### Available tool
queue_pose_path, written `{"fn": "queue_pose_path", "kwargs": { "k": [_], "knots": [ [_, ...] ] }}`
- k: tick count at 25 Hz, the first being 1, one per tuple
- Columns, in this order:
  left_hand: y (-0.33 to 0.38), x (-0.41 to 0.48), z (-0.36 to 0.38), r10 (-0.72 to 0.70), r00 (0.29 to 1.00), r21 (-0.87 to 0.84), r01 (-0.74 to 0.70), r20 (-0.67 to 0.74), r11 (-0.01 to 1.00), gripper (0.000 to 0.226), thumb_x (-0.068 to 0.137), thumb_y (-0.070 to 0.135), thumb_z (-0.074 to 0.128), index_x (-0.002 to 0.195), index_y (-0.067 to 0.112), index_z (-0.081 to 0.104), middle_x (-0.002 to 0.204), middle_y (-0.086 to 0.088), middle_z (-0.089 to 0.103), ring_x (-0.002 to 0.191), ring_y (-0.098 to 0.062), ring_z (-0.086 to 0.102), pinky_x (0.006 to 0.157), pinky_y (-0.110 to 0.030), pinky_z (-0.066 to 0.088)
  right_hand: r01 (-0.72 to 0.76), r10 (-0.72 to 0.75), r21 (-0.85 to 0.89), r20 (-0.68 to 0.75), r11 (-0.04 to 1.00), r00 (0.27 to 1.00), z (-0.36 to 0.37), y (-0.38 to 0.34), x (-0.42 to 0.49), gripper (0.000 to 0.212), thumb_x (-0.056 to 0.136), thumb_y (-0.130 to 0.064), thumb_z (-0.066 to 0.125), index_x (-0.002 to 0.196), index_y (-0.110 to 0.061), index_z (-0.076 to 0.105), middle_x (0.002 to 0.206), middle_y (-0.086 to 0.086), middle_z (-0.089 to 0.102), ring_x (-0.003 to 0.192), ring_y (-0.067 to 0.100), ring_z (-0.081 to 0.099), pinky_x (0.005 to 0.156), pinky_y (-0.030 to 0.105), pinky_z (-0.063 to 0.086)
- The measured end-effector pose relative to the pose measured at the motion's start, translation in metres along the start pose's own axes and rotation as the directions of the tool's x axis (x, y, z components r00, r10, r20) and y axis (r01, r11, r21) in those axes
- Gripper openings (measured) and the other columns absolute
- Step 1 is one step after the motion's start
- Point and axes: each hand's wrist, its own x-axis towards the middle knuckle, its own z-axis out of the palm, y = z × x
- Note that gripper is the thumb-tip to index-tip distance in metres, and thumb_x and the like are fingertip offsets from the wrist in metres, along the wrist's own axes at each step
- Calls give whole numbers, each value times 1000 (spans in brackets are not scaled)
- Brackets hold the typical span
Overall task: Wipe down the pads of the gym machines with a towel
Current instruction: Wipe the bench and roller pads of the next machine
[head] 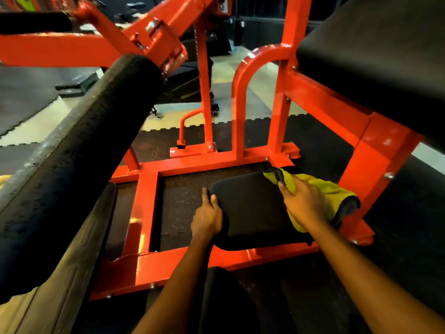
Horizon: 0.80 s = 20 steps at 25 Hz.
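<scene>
Crumpled yellow-green towel (327, 189) on black pad (250, 208), right hand (305, 203) fingers clamped on it, left hand (207, 219) fingers round pad edge.

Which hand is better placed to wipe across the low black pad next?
Right, most likely. The right hand holds the yellow towel at the right edge of the low black pad. The left hand has no towel and only grips the pad's left edge.
</scene>
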Motion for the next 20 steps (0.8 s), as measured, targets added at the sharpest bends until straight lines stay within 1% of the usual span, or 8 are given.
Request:
{"fn": "queue_pose_path", "kwargs": {
  "k": [2, 5, 8, 10, 12, 16, 18, 20],
  "knots": [
    [3, -5, -24, 50, 998, 105, -47, -29, 993, 52, 105, 50, 21, 147, 25, 38, 134, -25, 57, 123, -44, 53, 101, -49, 41, -31, 32, 238, -1, 971, 999, -8, -24, 9, 41, 100, -49, 53, 126, -21, 66, 116, 23, 69, 108, 46, 62, 85, 47, 50],
    [8, -19, -71, 173, 956, 92, -155, -235, 984, 45, 104, 48, 23, 119, 18, 53, 118, -22, 64, 112, -44, 59, 90, -47, 47, 25, -11, 577, -27, 816, 1000, -14, -67, 19, 38, 101, -39, 57, 124, -11, 68, 119, 24, 69, 113, 44, 62, 93, 44, 49],
    [19, -44, -124, 261, 863, 94, -245, -432, 965, 38, 106, 40, 30, 105, 15, 59, 110, -18, 67, 105, -40, 60, 82, -43, 46, 13, -29, 759, 8, 651, 1000, -21, -117, 14, 35, 102, -32, 59, 117, -2, 70, 114, 24, 70, 110, 38, 64, 80, 26, 42],
    [25, -64, -159, 311, 787, 147, -276, -533, 950, 34, 106, 40, 31, 91, 20, 54, 96, -12, 68, 94, -35, 62, 74, -42, 45, 17, -70, 830, 27, 557, 997, -30, -150, 9, 33, 102, -28, 59, 118, -1, 70, 112, 21, 70, 109, 34, 64, 72, 18, 34],
    [24, -82, -189, 345, 700, 179, -302, -625, 936, 37, 105, 43, 29, 83, 21, 48, 84, -5, 63, 83, -30, 61, 69, -43, 47, 49, -153, 885, 25, 464, 988, -33, -181, 6, 33, 101, -29, 61, 118, -2, 70, 110, 16, 70, 111, 33, 64, 75, 17, 35],
    [4, -110, -247, 307, 536, 206, -241, -786, 948, 33, 103, 37, 36, 89, 16, 58, 90, -9, 65, 91, -31, 55, 76, -46, 45, 169, -314, 922, -56, 347, 948, -53, -251, -7, 42, 99, -39, 62, 121, -4, 69, 119, 19, 70, 115, 33, 63, 83, 20, 39],
    [-12, -123, -269, 270, 488, 221, -157, -830, 963, 26, 104, 30, 41, 96, 16, 61, 94, -7, 65, 96, -27, 51, 80, -45, 44, 279, -362, 919, -169, 277, 917, -66, -286, -7, 53, 96, -51, 57, 126, -9, 67, 122, 15, 70, 118, 31, 63, 92, 26, 45],
    [-32, -131, -285, 229, 471, 214, -86, -852, 973, 23, 104, 30, 42, 100, 18, 62, 100, -3, 65, 101, -23, 50, 83, -44, 45, 497, -482, 837, -347, 227, 805, -73, -320, -1, 63, 91, -59, 51, 128, -9, 65, 125, 14, 68, 118, 29, 61, 99, 38, 47]
  ]
}}
